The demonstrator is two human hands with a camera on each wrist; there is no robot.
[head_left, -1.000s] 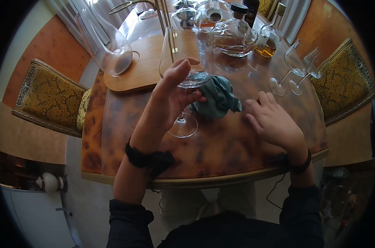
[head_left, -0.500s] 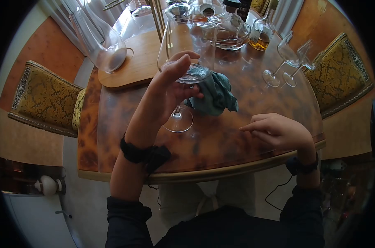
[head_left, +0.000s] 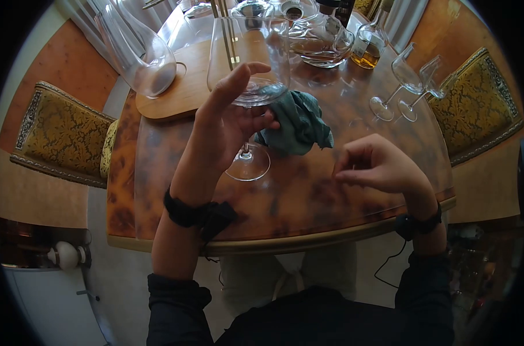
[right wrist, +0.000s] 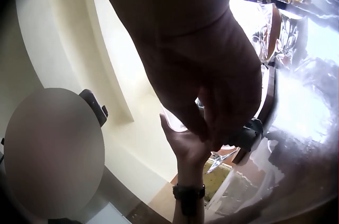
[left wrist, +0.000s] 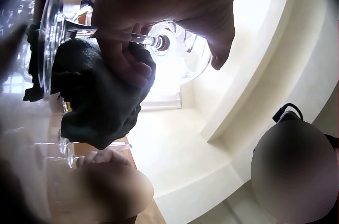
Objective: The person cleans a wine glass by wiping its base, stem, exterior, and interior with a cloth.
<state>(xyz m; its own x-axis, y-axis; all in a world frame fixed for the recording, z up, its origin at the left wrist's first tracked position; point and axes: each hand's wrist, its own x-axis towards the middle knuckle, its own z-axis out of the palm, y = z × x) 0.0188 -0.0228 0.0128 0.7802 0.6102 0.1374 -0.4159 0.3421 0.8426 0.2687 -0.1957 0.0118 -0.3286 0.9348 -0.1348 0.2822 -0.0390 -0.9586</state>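
A large stemmed glass (head_left: 273,55) is upright at centre in the head view, its foot low over the table. My left hand (head_left: 219,124) has its fingers round the stem under the bowl, thumb raised beside it. A crumpled green cloth (head_left: 301,124) lies just right of the stem; in the left wrist view the cloth (left wrist: 100,92) shows beyond the fingers of the left hand (left wrist: 159,2). Apart from both, my right hand (head_left: 386,164) hovers near the front right of the table, fingers loosely bent, thumb near the fingertips, holding nothing visible. The right wrist view shows this hand (right wrist: 206,70) dark.
At the back left, a decanter (head_left: 152,66) stands by a wooden board (head_left: 178,101). A glass decanter (head_left: 322,43) and an amber-filled bottle (head_left: 367,49) are at the back. Two tilted glasses (head_left: 409,72) (head_left: 432,78) are at the right. Chairs flank the table (head_left: 296,202).
My right hand has drawn back toward the table's front edge and its fingers have bent in. The left hand keeps its grip on the glass; the view has shifted slightly.
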